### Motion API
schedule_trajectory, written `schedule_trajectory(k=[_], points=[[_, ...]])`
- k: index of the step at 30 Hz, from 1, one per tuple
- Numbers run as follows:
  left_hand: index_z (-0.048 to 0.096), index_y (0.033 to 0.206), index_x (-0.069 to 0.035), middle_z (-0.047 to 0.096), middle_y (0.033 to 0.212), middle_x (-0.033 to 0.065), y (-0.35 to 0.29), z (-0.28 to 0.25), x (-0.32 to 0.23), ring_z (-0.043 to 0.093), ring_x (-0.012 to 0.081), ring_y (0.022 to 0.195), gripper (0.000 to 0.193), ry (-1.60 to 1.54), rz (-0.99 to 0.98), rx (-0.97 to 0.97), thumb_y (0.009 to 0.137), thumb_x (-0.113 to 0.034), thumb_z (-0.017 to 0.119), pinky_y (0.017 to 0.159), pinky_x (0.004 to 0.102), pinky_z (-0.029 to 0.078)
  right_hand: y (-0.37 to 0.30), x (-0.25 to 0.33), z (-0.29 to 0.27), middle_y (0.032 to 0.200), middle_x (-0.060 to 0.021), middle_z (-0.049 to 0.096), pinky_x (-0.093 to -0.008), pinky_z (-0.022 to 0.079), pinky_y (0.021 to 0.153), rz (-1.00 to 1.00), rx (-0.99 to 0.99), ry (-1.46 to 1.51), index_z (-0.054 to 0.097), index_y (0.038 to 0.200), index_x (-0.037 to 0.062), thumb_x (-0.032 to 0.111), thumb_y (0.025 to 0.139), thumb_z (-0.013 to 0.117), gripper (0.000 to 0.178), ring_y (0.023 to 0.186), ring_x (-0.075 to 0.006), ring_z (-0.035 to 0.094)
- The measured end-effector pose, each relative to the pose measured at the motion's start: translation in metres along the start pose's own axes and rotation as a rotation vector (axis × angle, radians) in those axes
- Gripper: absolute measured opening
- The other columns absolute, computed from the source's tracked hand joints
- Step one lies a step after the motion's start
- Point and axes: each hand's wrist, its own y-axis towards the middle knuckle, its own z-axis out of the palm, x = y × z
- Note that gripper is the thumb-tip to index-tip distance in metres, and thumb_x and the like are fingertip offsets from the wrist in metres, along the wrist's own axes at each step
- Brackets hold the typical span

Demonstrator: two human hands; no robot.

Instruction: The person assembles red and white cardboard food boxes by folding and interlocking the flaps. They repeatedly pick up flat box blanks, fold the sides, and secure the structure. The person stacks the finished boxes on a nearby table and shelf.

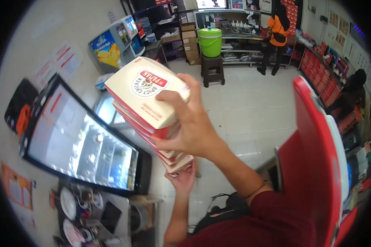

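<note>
A tall stack of cream and red cardboard food boxes (136,96) slants through the middle of the view, between my two hands. My right hand (191,125) grips the stack near its upper end, with fingers spread over the lid and side of the top box. My left hand (182,180) supports the lowest box from underneath, its fingers curled at the edge and partly hidden by the boxes. The boxes lie flat against one another, slightly uneven along their sides.
A glass-door drinks fridge (86,140) stands at the left, above a metal table (119,206) with bowls. A red panel (317,156) rises close on the right. Farther off are a green bucket (210,43) on a stool (212,70), a person in orange (278,31) and another in black (352,90).
</note>
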Motion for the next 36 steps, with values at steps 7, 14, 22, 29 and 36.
schedule_trajectory(k=[7, 14, 22, 29, 36], points=[[0.051, 0.146, -0.015, 0.055, 0.147, 0.0079, 0.286, 0.056, 0.054, 0.052, 0.03, 0.135, 0.078, 0.302, 0.021, 0.135, 0.087, -0.066, 0.059, 0.116, 0.0477, 0.042, 0.129, -0.269, 0.003, 0.143, -0.0248, 0.034, -0.0534, 0.049, 0.101, -0.054, 0.001, -0.059, 0.053, 0.13, 0.0198, 0.028, 0.055, 0.094, 0.086, 0.132, -0.0471, 0.043], [0.043, 0.153, -0.024, 0.048, 0.152, 0.0055, 0.549, 0.118, 0.082, 0.048, 0.0292, 0.138, 0.108, 0.393, 0.033, -0.014, 0.068, -0.085, 0.067, 0.116, 0.0455, 0.043, 0.278, -0.497, 0.033, 0.144, -0.0265, 0.033, -0.0524, 0.049, 0.103, 0.028, 0.055, -0.045, 0.052, 0.131, 0.021, 0.03, 0.056, 0.095, 0.088, 0.137, -0.0484, 0.039], [0.044, 0.15, -0.014, 0.043, 0.147, 0.015, 0.884, 0.21, 0.131, 0.044, 0.0323, 0.137, 0.09, 0.376, -0.218, -0.107, 0.085, -0.075, 0.052, 0.119, 0.0462, 0.039, 0.435, -0.761, 0.02, 0.142, -0.0159, 0.043, -0.0422, 0.047, 0.108, -0.036, -0.033, -0.218, 0.041, 0.14, 0.0098, 0.015, 0.07, 0.09, 0.086, 0.13, -0.0294, 0.05], [0.042, 0.148, -0.008, 0.041, 0.141, 0.0198, 1.159, 0.296, 0.182, 0.043, 0.0337, 0.135, 0.094, 0.246, -0.463, 0.002, 0.085, -0.077, 0.053, 0.119, 0.047, 0.038, 0.59, -0.936, 0.002, 0.134, -0.0158, 0.052, -0.0365, 0.054, 0.099, -0.016, -0.178, -0.401, 0.038, 0.142, 0.0046, 0.01, 0.078, 0.087, 0.08, 0.118, -0.0257, 0.061], [0.04, 0.152, -0.009, 0.041, 0.148, 0.0202, 1.39, 0.349, 0.142, 0.04, 0.0352, 0.141, 0.091, 0.191, -0.372, 0.098, 0.088, -0.072, 0.05, 0.12, 0.0478, 0.037, 0.728, -1.115, 0.076, 0.129, -0.0153, 0.056, -0.0339, 0.055, 0.094, -0.24, -0.125, -0.338, 0.042, 0.14, 0.0032, 0.016, 0.077, 0.09, 0.08, 0.113, -0.0235, 0.063]])
